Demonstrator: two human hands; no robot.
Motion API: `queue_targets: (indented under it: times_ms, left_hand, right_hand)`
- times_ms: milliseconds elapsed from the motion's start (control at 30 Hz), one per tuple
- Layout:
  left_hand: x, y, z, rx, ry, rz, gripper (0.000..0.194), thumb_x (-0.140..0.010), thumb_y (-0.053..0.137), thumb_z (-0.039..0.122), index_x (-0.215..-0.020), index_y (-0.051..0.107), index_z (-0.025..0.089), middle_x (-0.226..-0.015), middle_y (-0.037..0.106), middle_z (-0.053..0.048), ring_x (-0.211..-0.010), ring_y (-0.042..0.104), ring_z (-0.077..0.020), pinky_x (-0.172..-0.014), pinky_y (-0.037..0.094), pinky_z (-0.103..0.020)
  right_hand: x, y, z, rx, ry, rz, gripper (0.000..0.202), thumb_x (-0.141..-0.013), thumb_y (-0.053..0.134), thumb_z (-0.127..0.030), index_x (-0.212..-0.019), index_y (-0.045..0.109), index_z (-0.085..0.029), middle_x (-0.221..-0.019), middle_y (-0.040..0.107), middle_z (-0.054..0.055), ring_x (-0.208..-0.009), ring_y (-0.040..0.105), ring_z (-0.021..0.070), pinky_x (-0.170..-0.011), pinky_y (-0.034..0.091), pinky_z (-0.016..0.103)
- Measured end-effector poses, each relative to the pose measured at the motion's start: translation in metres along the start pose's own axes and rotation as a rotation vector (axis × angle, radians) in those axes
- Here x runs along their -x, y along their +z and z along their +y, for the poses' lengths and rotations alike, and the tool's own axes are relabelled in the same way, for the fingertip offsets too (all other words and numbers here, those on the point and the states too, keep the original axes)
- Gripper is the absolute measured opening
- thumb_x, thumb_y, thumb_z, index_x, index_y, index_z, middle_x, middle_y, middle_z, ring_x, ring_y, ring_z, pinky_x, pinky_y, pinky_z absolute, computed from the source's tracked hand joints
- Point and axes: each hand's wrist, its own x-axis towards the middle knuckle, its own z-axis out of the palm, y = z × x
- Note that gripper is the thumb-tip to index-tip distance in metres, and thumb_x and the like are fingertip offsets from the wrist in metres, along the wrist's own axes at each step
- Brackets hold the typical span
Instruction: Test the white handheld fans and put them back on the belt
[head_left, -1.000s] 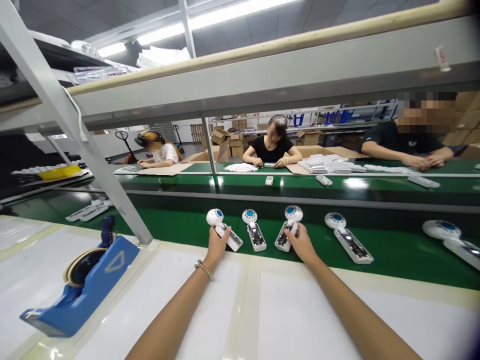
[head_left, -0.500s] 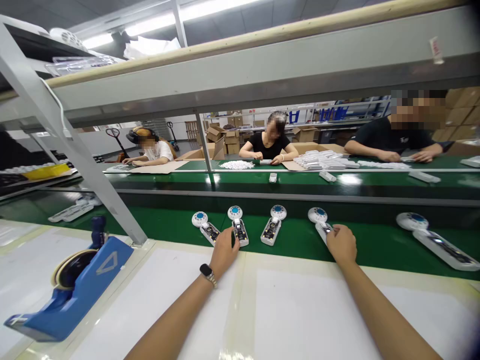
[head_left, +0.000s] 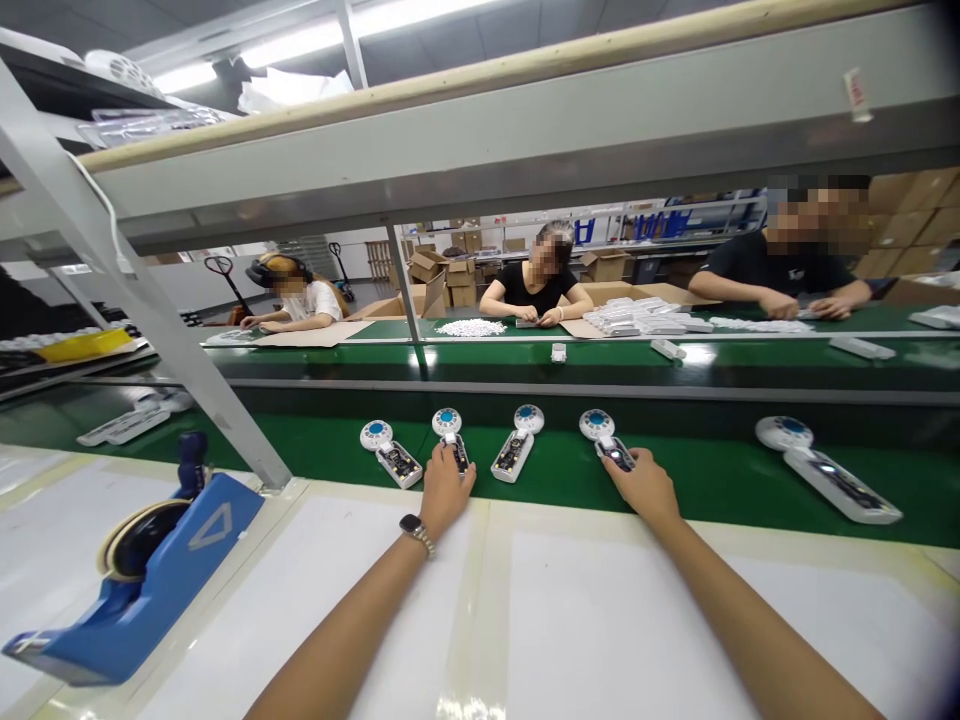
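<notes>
Several white handheld devices with round, blue-centred heads and open bodies showing dark circuit boards lie on a green conveyor belt (head_left: 705, 480). My left hand (head_left: 448, 492), with a watch on its wrist, has its fingers closed around the body of one round-headed device (head_left: 448, 422). Another device (head_left: 390, 455) lies just left of that hand, and one more (head_left: 517, 450) is between my hands. My right hand (head_left: 649, 488) grips the lower body of a device (head_left: 600, 428), thumb and fingers at its sides. Farther right, a longer-looking device (head_left: 832, 475) lies untouched.
A blue tape dispenser (head_left: 161, 580) stands on the white worktop (head_left: 585, 610) at left, beside a slanted metal post (head_left: 180, 340). A shelf beam (head_left: 480, 150) crosses overhead. Across the belt, three people handle parts near a pile of white pieces (head_left: 471, 329) and stacked clear-white casings (head_left: 637, 316).
The devices on the near belt have shifted left. My right hand has moved left with its device, and my left hand now covers more of its device. Small parts on the far belt have drifted right.
</notes>
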Motion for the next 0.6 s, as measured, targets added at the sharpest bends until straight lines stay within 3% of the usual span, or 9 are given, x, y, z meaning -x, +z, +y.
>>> queue_targets:
  times_ms: [167, 333, 500, 600]
  left_hand:
    - [-0.015, 0.003, -0.001, 0.204, -0.259, 0.08, 0.037, -0.07, 0.059, 0.022, -0.102, 0.043, 0.013, -0.114, 0.042, -0.015, -0.111, 0.041, -0.0316, -0.095, 0.029, -0.048]
    - [-0.025, 0.002, -0.007, 0.349, -0.388, 0.136, 0.045, -0.059, 0.063, 0.011, -0.098, 0.042, 0.014, -0.112, 0.041, -0.012, -0.117, 0.035, -0.0314, -0.1, 0.023, -0.047]
    - [-0.03, -0.002, -0.017, 0.611, -0.561, 0.186, 0.049, -0.054, 0.068, 0.009, -0.094, 0.041, 0.017, -0.099, 0.046, -0.006, -0.104, 0.046, -0.0259, -0.094, 0.033, -0.043]
    - [-0.031, -0.001, -0.017, 0.85, -0.667, 0.195, 0.038, -0.064, 0.065, 0.014, -0.093, 0.042, 0.017, -0.088, 0.051, -0.004, -0.085, 0.055, -0.0191, -0.082, 0.043, -0.038]
  right_hand:
    - [0.006, 0.005, -0.002, -0.065, -0.107, -0.031, 0.057, -0.073, 0.047, -0.057, -0.113, 0.044, -0.017, -0.092, 0.065, 0.011, -0.083, 0.061, 0.0289, -0.063, 0.043, 0.032]
    - [0.019, 0.011, -0.009, -0.092, -0.265, -0.037, 0.052, -0.074, 0.051, -0.052, -0.114, 0.043, -0.02, -0.098, 0.065, 0.008, -0.083, 0.061, 0.0266, -0.062, 0.042, 0.03]
    - [0.031, 0.015, -0.019, -0.129, -0.376, -0.054, 0.049, -0.073, 0.054, -0.047, -0.114, 0.044, -0.022, -0.1, 0.065, 0.007, -0.085, 0.061, 0.026, -0.066, 0.043, 0.032]
    - [0.032, 0.016, -0.02, -0.247, -0.375, -0.028, 0.049, -0.07, 0.057, -0.047, -0.111, 0.048, -0.021, -0.096, 0.066, 0.007, -0.084, 0.061, 0.0252, -0.068, 0.044, 0.033]
